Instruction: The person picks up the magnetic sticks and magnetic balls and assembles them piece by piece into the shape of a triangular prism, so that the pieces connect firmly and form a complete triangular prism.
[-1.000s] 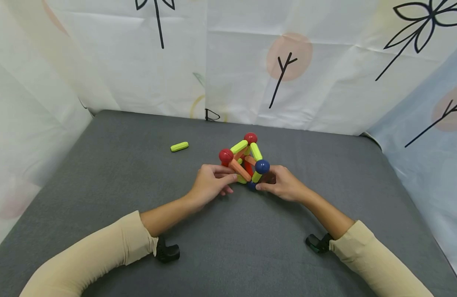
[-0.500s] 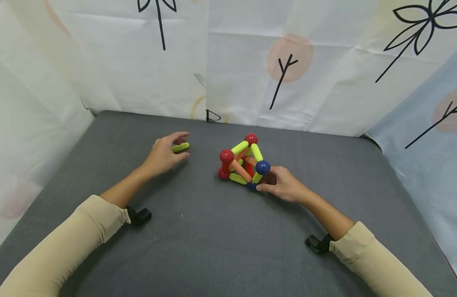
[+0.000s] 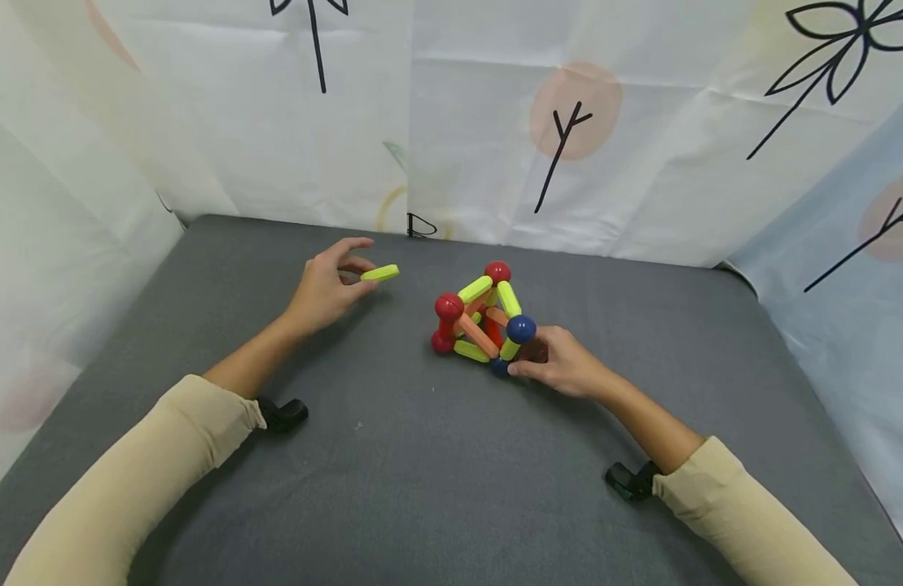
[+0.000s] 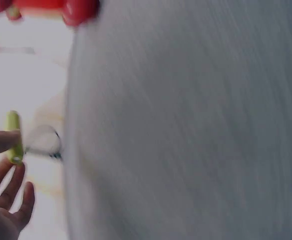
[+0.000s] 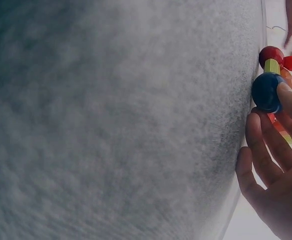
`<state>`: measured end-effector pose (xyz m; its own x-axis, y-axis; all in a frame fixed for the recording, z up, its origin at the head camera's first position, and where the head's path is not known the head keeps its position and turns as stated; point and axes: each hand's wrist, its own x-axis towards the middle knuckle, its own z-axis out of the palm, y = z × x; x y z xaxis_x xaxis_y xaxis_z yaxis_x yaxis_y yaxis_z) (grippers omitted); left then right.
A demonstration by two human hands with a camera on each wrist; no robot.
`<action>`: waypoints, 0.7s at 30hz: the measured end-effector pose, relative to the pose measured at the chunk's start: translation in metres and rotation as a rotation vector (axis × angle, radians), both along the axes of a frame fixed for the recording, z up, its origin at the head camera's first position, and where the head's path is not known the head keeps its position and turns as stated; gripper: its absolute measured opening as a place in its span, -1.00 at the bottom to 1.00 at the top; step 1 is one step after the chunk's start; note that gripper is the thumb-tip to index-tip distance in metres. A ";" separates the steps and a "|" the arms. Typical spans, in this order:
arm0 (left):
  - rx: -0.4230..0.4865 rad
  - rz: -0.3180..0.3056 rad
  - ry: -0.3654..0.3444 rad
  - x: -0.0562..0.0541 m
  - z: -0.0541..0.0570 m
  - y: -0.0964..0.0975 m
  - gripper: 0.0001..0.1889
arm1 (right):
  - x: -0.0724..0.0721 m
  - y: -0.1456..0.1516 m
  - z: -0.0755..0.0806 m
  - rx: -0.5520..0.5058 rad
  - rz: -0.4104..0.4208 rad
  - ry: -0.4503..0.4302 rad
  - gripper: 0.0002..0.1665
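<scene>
Between thumb and fingers my left hand [image 3: 326, 285] pinches a yellow-green magnetic stick [image 3: 381, 273], raised over the back left of the table; the left wrist view shows the same stick [image 4: 15, 137] at its left edge. To the right stands a frame of magnetic sticks and balls [image 3: 475, 342], with red balls [image 3: 449, 307] on its left and back and blue balls [image 3: 521, 329] on its right. My right hand [image 3: 561, 362] holds the lower blue ball [image 5: 267, 92] at the frame's right corner, thumb on one side. Some far sticks of the frame are hidden behind nearer ones.
The grey table [image 3: 436, 472] reaches back to a white printed cloth [image 3: 466, 122] hanging behind it. More cloth hangs along the left and right sides. A black camera mount sits on each wrist, at the left cuff [image 3: 282, 415] and the right cuff [image 3: 630, 482].
My left hand has let go of the frame, moved left to the loose yellow-green stick, picked it up and brought it slightly right. My right hand has stayed at the blue ball.
</scene>
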<state>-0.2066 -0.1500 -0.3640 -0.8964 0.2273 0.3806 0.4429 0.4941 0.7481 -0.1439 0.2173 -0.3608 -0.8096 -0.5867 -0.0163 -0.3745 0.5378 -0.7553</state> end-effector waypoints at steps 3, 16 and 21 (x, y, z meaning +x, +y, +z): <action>0.092 -0.056 0.096 0.012 0.017 0.020 -0.43 | 0.000 0.000 0.001 0.005 -0.009 0.007 -0.70; 0.050 -0.356 0.298 0.048 0.042 0.085 -0.42 | -0.001 0.001 -0.001 -0.008 0.000 0.016 -0.64; -0.069 -0.342 0.275 0.052 0.040 0.097 -0.41 | -0.001 0.001 -0.002 -0.009 0.008 0.011 -0.65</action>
